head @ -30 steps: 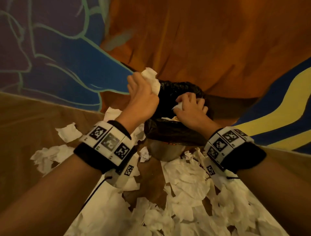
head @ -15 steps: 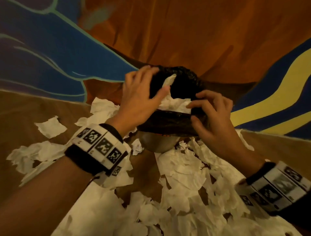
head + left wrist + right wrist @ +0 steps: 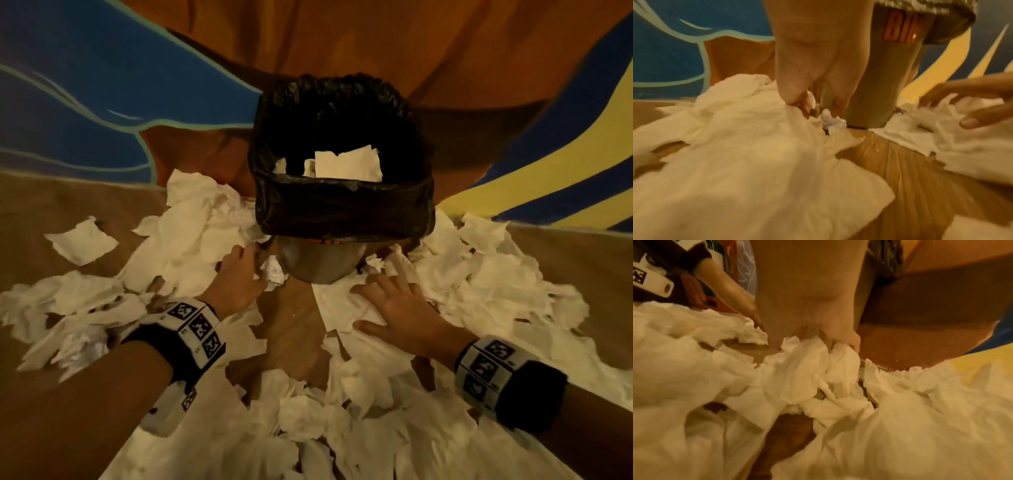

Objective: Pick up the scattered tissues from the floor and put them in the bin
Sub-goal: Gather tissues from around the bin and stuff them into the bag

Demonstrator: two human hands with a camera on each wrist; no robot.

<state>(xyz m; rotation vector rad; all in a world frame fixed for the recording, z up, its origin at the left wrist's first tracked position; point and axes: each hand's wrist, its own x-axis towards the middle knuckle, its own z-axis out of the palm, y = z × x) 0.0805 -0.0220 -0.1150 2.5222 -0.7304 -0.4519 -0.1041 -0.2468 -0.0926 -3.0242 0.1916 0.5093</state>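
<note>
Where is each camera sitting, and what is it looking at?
Head: worn on the head, looking down at the bin, the tissues on the floor, both forearms and both hands.
Left wrist: low on the left wrist, looking along the left hand at a crumpled tissue beside the bin's base; the right hand shows too.
Right wrist: low on the right wrist, looking along the right hand at bunched tissue; the left forearm shows.
Shared: head and left wrist both show the bin.

We wear a black wristband (image 3: 529, 394) on each bare forearm, each carrying white blocks (image 3: 197, 329) printed with square black-and-white markers.
</note>
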